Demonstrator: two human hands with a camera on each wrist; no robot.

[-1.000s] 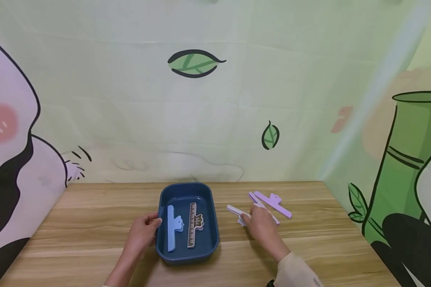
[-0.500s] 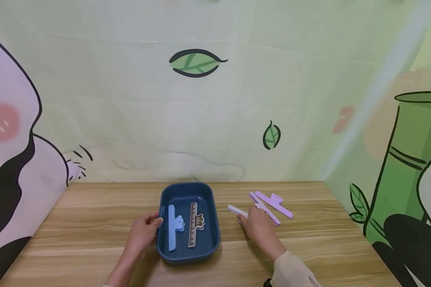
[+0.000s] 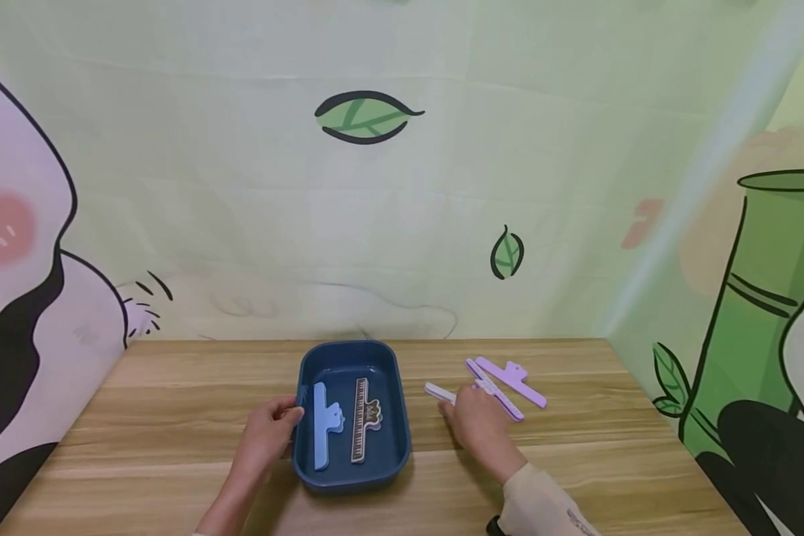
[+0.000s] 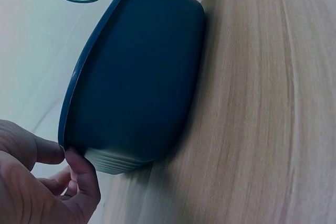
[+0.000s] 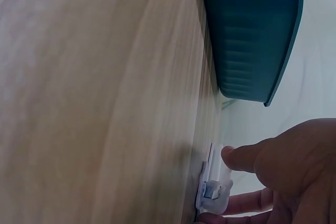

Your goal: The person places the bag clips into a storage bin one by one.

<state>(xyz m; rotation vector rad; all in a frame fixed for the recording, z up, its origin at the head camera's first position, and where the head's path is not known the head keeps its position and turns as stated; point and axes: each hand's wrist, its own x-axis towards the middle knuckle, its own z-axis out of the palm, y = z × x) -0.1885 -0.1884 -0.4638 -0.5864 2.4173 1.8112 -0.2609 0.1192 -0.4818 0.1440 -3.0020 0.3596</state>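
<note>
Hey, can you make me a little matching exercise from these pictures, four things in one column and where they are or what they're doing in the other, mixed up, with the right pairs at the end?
Column one
1. left hand
2. blue clip
3. white clip
4. plain purple clip

Column two
A. lies in the tray
B. farthest right of the clips in the head view
C. touched by the right hand
D. pinches the tray's rim

Right pairs: 1-D, 2-A, 3-C, 4-B
</note>
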